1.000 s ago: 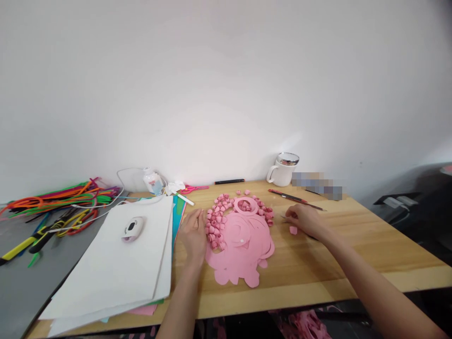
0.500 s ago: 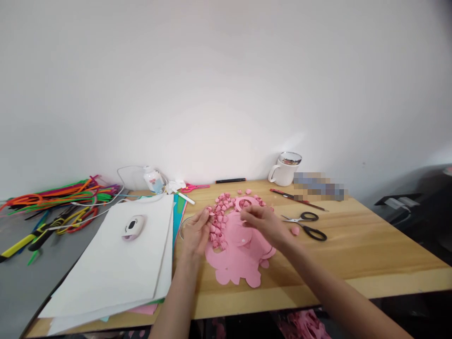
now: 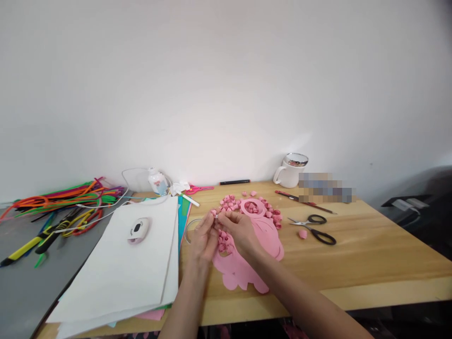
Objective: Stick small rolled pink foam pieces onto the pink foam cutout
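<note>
My left hand (image 3: 203, 238) and my right hand (image 3: 238, 228) meet above a pile of pink paper cut-outs (image 3: 243, 268) on the wooden table (image 3: 370, 263). The fingertips of both hands pinch a small pink rolled paper piece (image 3: 216, 214) between them. Many small pink paper rolls (image 3: 231, 203) lie behind the hands, around a pink paper ring (image 3: 252, 207). Black-handled scissors (image 3: 314, 226) rest to the right, with one loose pink roll (image 3: 302, 233) beside them.
A stack of white sheets (image 3: 123, 268) with a small white device (image 3: 138, 230) lies to the left. Coloured pipe cleaners (image 3: 60, 202) cover the far left. A white mug (image 3: 292, 170), red pencil (image 3: 300, 198), black marker (image 3: 235, 181), pink scissors (image 3: 197, 189) and glue bottle (image 3: 157, 181) line the wall.
My right hand left the scissors on the table, crossed left over the pink pile and joined the left hand. Both now pinch a small pink roll.
</note>
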Demonstrator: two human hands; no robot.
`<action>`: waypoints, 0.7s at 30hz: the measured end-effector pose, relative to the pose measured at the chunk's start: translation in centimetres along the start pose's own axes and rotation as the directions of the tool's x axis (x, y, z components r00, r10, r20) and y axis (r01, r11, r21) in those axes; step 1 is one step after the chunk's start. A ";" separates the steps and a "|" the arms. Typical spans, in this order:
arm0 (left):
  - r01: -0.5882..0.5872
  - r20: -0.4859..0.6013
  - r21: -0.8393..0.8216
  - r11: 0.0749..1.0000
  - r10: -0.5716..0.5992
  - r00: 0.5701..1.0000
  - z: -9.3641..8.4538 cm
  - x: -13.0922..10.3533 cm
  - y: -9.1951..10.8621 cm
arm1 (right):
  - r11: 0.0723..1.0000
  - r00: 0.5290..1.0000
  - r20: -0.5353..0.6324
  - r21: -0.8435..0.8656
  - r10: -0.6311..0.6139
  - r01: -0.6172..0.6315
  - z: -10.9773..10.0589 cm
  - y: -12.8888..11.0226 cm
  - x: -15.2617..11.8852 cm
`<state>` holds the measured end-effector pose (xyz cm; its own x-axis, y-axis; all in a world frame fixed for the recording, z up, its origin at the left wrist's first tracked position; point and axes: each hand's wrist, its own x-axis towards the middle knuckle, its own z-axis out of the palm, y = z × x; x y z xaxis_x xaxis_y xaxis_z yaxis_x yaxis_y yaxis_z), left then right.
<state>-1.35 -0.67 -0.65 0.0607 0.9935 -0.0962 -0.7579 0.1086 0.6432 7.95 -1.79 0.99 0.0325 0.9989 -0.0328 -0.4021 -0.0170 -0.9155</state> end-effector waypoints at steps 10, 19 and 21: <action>0.020 -0.097 -0.098 0.995 -0.029 0.995 -0.5 0.4 -0.9 | 0.906 0.935 -0.175 -0.354 -0.310 0.234 1.5 2.2 0.1; 0.032 -0.144 -0.229 0.973 -0.067 0.987 -0.1 0.6 -1.3 | 0.960 0.947 -0.235 -0.228 -0.218 0.164 1.2 2.7 0.9; 0.053 -0.160 -0.256 0.965 -0.096 0.982 0.0 0.5 -1.4 | 0.947 0.947 -0.211 -0.264 -0.240 0.181 0.9 2.8 1.0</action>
<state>-0.25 -0.29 -1.61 0.0285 0.9601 -0.2783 -0.8948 0.1486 0.4211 6.01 -0.77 -1.20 0.3204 0.9415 0.1043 -0.1329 0.1537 -0.9791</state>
